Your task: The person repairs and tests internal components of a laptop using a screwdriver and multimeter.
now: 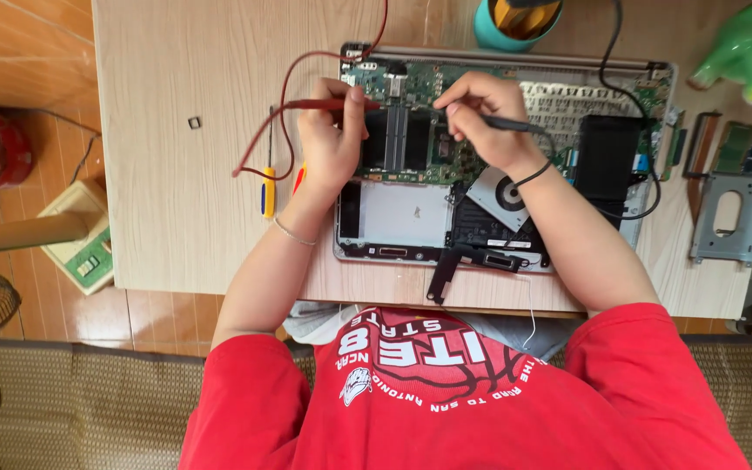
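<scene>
Red test probe (328,104) and black test probe (515,126) meet over the exposed motherboard (411,83) of an opened laptop (354,248), which lies bottom-up on a pale wooden table (167,174). The left hand (332,144), at the laptop's left edge, has its fingers curled shut around the red probe. The right hand (480,117), above the laptop's middle, pinches the black probe like a pen between thumb and forefinger.

Both probes look light, stiff and slim, best held by their insulated barrels, well back from the metal tips. Their leads are limp: the red wire (285,96) loops off the laptop's left side and the black wire (609,52) runs off its far edge, so either could drag on a probe. The board seems fragile, calling for a light touch.

A cooling fan (498,191) sits just below the right wrist. A yellow-and-blue screwdriver (267,191) lies left of the laptop, a metal drive bracket (728,213) right of it, and a teal cup (515,22) beyond its far edge.

Both probe tips are hidden by the fingers, so the contact points cannot be made out. The leads leave the frame, and no meter is visible.
</scene>
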